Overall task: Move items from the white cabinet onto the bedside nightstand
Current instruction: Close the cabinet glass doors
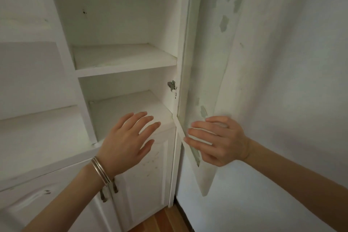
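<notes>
The white cabinet (122, 58) fills the left and middle of the head view, its upper compartment standing open with two bare shelves. Nothing lies on the shelves that I can see. The open cabinet door (211, 81) swings out to the right, edge-on to me. My right hand (216, 140) grips that door's lower edge, fingers wrapped over the front and thumb behind. My left hand (130, 141) hovers flat with fingers spread just in front of the lower shelf (131, 107), holding nothing. The nightstand is out of view.
A metal hinge (172, 85) sits on the cabinet's right inner wall. Below the shelves are closed lower doors (143, 181) with dark handles. A white wall (291, 81) is at the right, and wooden floor (167, 220) shows at the bottom.
</notes>
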Tool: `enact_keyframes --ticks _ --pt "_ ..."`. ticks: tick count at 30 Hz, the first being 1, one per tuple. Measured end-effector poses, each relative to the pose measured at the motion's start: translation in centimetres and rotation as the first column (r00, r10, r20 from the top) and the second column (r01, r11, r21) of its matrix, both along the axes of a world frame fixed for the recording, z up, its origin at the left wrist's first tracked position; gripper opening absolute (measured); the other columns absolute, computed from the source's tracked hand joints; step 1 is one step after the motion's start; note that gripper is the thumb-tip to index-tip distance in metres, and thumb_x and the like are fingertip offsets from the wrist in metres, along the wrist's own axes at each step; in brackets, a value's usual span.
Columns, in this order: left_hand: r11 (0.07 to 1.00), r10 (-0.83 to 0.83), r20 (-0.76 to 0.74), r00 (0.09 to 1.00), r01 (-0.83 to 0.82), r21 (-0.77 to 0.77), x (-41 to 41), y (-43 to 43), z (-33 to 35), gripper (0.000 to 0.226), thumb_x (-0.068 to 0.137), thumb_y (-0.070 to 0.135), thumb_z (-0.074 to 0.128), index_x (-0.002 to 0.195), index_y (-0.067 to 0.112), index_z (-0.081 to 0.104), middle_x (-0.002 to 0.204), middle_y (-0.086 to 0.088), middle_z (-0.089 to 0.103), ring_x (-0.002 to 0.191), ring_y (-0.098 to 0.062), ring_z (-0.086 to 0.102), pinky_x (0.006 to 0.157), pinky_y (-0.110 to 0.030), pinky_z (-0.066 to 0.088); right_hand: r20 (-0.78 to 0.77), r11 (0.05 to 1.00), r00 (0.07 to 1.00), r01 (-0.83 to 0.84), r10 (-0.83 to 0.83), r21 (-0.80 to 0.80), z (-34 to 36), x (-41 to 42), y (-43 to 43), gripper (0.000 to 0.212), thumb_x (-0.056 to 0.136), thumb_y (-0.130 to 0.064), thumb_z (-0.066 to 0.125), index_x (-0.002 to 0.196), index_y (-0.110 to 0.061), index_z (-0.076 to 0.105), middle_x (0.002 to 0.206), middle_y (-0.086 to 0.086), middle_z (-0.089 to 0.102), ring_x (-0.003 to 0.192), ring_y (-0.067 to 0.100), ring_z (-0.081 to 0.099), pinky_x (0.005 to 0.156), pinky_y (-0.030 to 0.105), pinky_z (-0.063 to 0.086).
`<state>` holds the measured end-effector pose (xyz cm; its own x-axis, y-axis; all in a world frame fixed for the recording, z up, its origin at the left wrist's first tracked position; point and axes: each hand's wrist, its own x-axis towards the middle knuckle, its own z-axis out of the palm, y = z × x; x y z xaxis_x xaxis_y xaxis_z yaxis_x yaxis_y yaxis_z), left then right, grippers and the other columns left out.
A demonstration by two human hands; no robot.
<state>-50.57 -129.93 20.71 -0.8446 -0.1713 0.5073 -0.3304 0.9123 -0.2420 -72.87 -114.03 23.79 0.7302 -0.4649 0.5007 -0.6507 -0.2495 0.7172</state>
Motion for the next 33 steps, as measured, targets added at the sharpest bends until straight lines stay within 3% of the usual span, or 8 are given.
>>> enact_keyframes --ticks 11,19,27,33 --pt "0.965 0.252 -0.034 0.967 -0.254 -0.065 14.3 -8.1 2.3 0.042 0.09 0.033 0.04 0.122 0.014 0.061 0.123 -0.01 0.06 0.12 -0.031 0.051 0.102 -0.046 0.035 0.003 0.986 0.989 -0.15 0.15 0.071 0.0 13.3 -11.9 0.029 0.081 -0.018 0.045 0.094 -0.01 0.07 0.098 0.007 0.068 0.1 0.026 0.062 0.087 0.039 0.044" --pt "0.955 0.251 -0.078 0.965 -0.26 -0.141 21.1 -13.6 4.9 0.041 0.09 0.032 0.042 0.122 0.014 0.06 0.127 -0.009 0.058 0.124 -0.029 0.047 0.105 -0.047 0.031 -0.026 0.986 0.998 -0.045 0.05 0.162 -0.4 17.2 -21.9 0.027 0.079 -0.018 0.054 0.1 -0.007 0.067 0.103 0.012 0.065 0.109 0.029 0.053 0.098 0.045 0.039" --pt "0.936 0.217 -0.208 0.954 -0.264 -0.235 21.8 -18.3 8.5 0.044 0.087 0.027 0.045 0.127 0.013 0.057 0.138 -0.012 0.049 0.131 -0.031 0.039 0.109 -0.051 0.026 -0.01 0.989 0.996 -0.089 0.091 0.12 0.7 19.1 -24.6 0.028 0.083 -0.016 0.05 0.102 -0.006 0.067 0.103 0.013 0.066 0.112 0.03 0.055 0.102 0.048 0.037" --pt "0.9 0.34 -0.244 0.908 -0.389 -0.195 19.0 -22.5 11.1 0.06 0.082 0.033 0.039 0.138 0.012 0.044 0.143 -0.016 0.041 0.134 -0.034 0.032 0.111 -0.055 0.018 -0.161 0.987 0.976 -0.129 0.144 0.096 1.1 18.1 -26.0 0.024 0.085 -0.018 0.048 0.095 -0.008 0.067 0.094 0.006 0.067 0.104 0.025 0.058 0.097 0.041 0.042"
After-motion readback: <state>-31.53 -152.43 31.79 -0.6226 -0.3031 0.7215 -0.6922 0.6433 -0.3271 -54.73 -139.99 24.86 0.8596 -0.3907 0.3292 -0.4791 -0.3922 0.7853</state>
